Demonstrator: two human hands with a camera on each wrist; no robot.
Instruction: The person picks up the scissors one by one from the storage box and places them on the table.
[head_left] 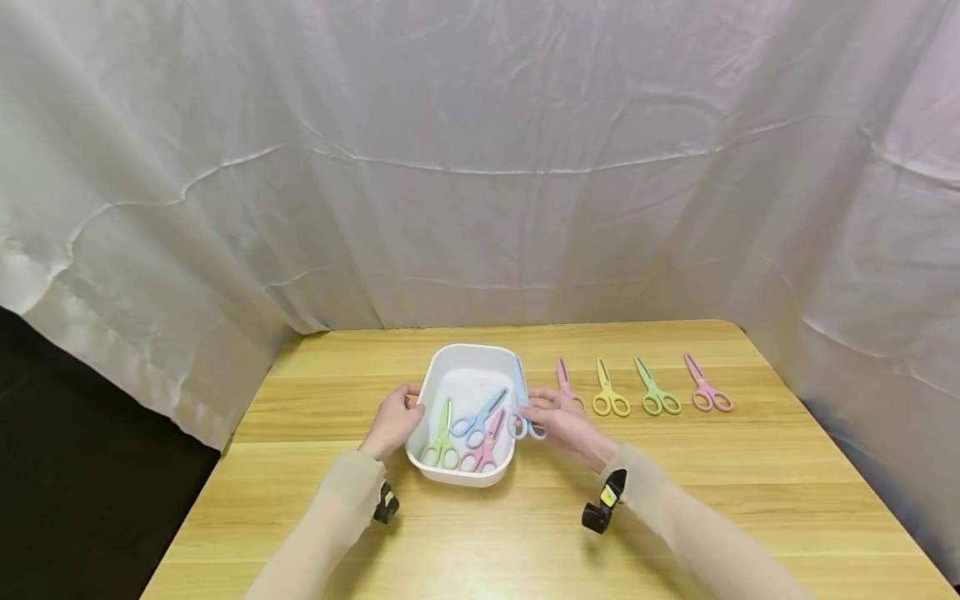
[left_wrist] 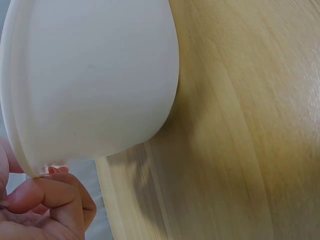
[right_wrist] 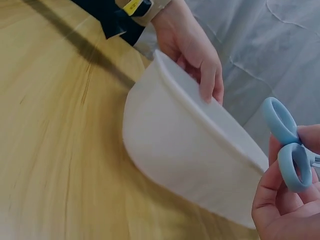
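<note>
from my remote place, i see the left hand pinch the left rim of the white box. along the right rim lie the held blue scissors, blades pointing away; contact i cannot tell. the right hand, nearer to them, grips them from the right, near the loops.

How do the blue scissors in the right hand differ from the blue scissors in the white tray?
The held scissors are gripped by the right hand, while the tray scissors lie in the white tray. In the head view, the held scissors point nearly straight forward; the tray scissors slant forward and to the right. Both are blue, with two finger loops.
</note>
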